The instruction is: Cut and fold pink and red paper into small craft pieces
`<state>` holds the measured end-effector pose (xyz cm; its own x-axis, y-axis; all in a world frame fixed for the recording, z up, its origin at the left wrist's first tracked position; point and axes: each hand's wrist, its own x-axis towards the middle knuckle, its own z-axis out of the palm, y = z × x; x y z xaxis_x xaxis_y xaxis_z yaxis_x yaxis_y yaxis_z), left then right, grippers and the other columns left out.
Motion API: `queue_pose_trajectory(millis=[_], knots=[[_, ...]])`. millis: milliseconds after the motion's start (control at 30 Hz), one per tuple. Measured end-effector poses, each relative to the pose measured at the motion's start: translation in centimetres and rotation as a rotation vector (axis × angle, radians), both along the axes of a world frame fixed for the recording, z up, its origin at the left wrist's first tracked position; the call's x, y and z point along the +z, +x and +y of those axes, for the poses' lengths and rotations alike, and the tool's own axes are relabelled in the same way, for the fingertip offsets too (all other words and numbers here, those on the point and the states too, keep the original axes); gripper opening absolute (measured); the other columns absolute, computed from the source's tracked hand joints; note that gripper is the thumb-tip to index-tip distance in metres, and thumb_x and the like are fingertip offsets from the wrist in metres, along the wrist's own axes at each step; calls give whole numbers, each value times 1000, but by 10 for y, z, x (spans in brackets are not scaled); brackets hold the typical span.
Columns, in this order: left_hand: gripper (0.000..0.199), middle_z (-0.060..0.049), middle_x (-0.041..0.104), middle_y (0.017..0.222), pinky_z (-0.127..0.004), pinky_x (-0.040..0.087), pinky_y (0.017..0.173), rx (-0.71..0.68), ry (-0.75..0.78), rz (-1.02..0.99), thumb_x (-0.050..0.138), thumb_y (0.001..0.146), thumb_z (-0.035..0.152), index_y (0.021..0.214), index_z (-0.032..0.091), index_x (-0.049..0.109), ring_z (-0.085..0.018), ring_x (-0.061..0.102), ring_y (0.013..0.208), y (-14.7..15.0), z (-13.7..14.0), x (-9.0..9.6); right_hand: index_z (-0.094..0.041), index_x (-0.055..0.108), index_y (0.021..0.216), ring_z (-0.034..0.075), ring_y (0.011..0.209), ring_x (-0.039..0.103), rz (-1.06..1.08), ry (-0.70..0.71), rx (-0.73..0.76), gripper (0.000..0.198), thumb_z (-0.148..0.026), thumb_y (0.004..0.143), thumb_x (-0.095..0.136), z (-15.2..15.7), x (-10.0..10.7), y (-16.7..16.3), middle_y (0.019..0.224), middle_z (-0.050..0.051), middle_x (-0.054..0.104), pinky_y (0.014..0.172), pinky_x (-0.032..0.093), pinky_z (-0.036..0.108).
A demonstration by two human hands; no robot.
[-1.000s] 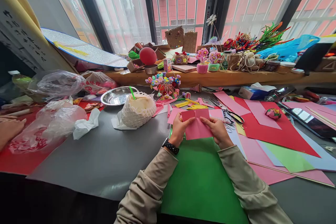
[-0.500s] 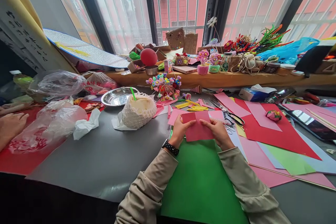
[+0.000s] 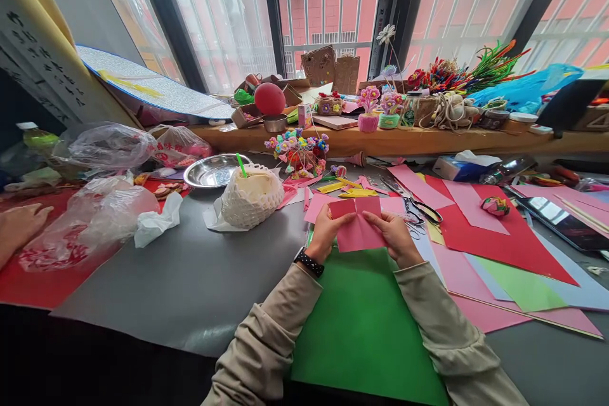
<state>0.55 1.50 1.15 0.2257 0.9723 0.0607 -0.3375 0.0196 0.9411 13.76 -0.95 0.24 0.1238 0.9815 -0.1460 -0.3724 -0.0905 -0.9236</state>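
Note:
A small square of pink paper [image 3: 360,236] with a crease down its middle is held up between both hands. My left hand [image 3: 328,231] is closed on its left side, thumb on the near face. On the other side my right hand [image 3: 394,235] pinches the paper, its thumb close to the crease. Below the hands a green sheet [image 3: 364,330] lies flat on the grey table. Just beyond my right hand, black-handled scissors [image 3: 423,208] rest among cut papers. Yellow paper strips [image 3: 354,190] lie behind the pink square.
A net-wrapped coconut [image 3: 252,196] with a green straw stands left of centre, by a metal plate [image 3: 209,172]. Red paper [image 3: 509,247] and a phone [image 3: 561,222] are at the right. Another person's hand [image 3: 21,228] rests at far left, near plastic bags [image 3: 90,216].
The pink paper has tilted slightly and its middle crease shows more clearly, with a small gap at the top edge. Both hands keep hold of it in nearly the same place.

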Motion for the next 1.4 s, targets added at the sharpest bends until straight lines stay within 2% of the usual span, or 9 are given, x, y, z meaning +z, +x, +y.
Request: queue_pose_trajectory(millis=[133, 300, 633, 833, 1033, 1167, 1400], knots=[[41, -8, 59, 84, -28, 45, 62, -54, -22, 27, 67, 53, 25, 87, 13, 48, -15, 56, 70, -1, 0, 0, -15, 62, 73, 12, 51, 56, -44, 53, -23, 23, -26, 54, 67, -1, 1, 1, 57, -1, 63, 47, 45, 20], [40, -7, 59, 85, -27, 44, 63, -22, 6, 33, 67, 53, 24, 87, 12, 50, -15, 56, 72, -2, 0, -1, -14, 62, 70, 11, 48, 56, -50, 49, -2, 21, -26, 53, 67, -2, 2, 0, 57, -1, 64, 45, 44, 19], [42, -8, 59, 86, -28, 44, 64, 38, 23, 19, 68, 51, 25, 87, 13, 50, -16, 56, 73, 1, -1, -1, -15, 62, 68, 12, 49, 56, -17, -3, -54, 23, -29, 52, 68, 1, 0, -1, 58, -1, 64, 47, 45, 22], [43, -8, 60, 85, -27, 45, 63, 62, 26, 24, 69, 51, 25, 87, 13, 49, -15, 56, 71, 2, 2, -5, -14, 62, 74, 13, 48, 56, -4, 9, -37, 27, -31, 52, 67, 3, -4, -1, 55, 0, 63, 49, 46, 25], [44, -9, 59, 88, -29, 46, 64, -66, -43, 11, 67, 53, 24, 91, 13, 47, -17, 57, 73, -1, 4, -10, -14, 61, 73, 12, 48, 55, -85, 76, -60, 28, -28, 50, 68, 0, 0, -1, 57, -1, 63, 47, 44, 22], [44, -9, 59, 89, -28, 45, 64, -39, -24, 28, 68, 52, 23, 90, 12, 48, -16, 56, 73, -1, 4, -9, -14, 61, 70, 12, 47, 55, -84, 49, -16, 27, -29, 48, 69, -2, 3, 0, 56, -1, 63, 44, 43, 22], [48, -8, 59, 88, -29, 45, 67, 6, -13, 20, 69, 50, 26, 91, 13, 50, -17, 56, 76, 0, 3, -8, -15, 61, 66, 12, 46, 56, -9, -4, -35, 23, -31, 50, 68, -1, 2, -3, 55, -1, 63, 47, 44, 23]])
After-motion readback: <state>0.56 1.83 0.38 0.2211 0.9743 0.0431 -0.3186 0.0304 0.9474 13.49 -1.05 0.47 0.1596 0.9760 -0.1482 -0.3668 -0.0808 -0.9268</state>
